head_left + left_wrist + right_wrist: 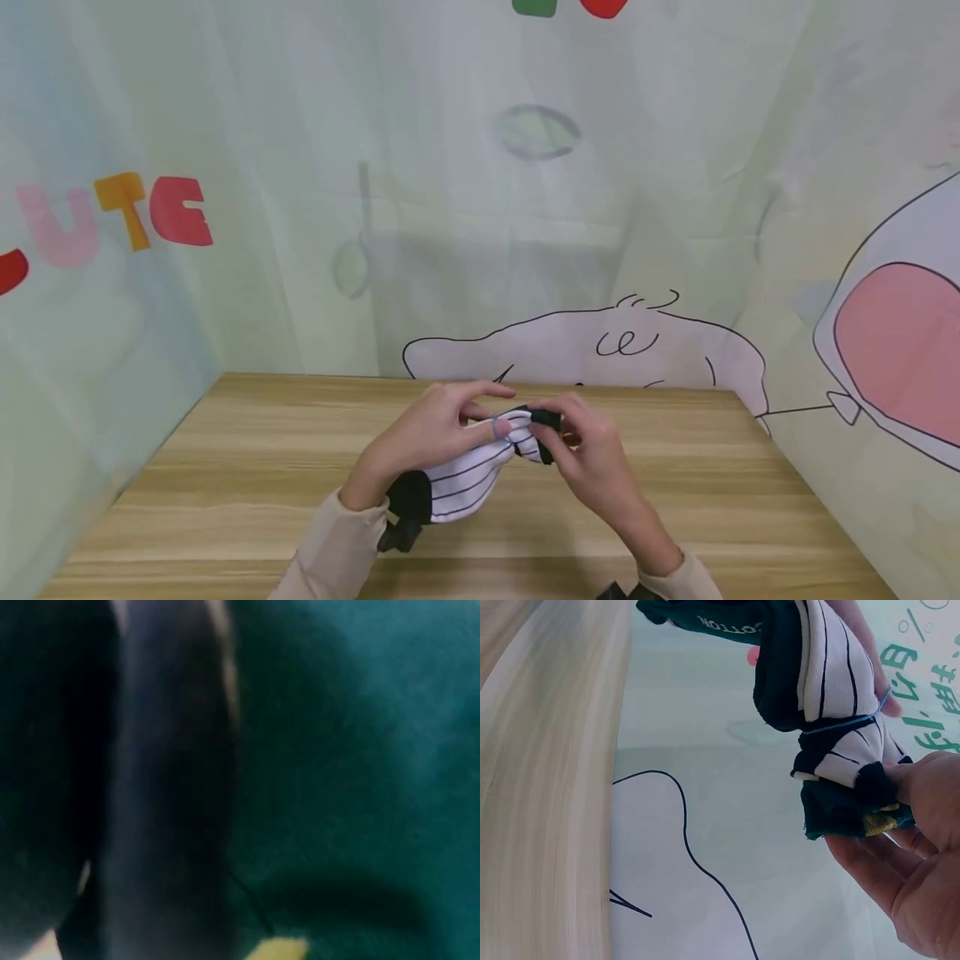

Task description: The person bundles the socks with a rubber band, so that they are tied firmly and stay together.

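A pair of socks (465, 483), white with dark stripes and dark green ends, hangs above the table between both hands. A thin blue elastic band (847, 724) circles the socks and gathers them into a narrow waist. My left hand (431, 425) holds them beside this waist, its thumb at the band and its index finger stretched out above. At the short bunched end, my right hand (592, 450) pinches the dark green cuff between thumb and fingers. Dark green sock fabric (337, 787) fills much of the left wrist view, blurred and very near.
Below the hands lies a wood-grain table (262, 467). Behind and at both sides hangs a pale green printed curtain (300, 167) with cartoon drawings and coloured letters. Black straps (401, 533) show at the left wrist.
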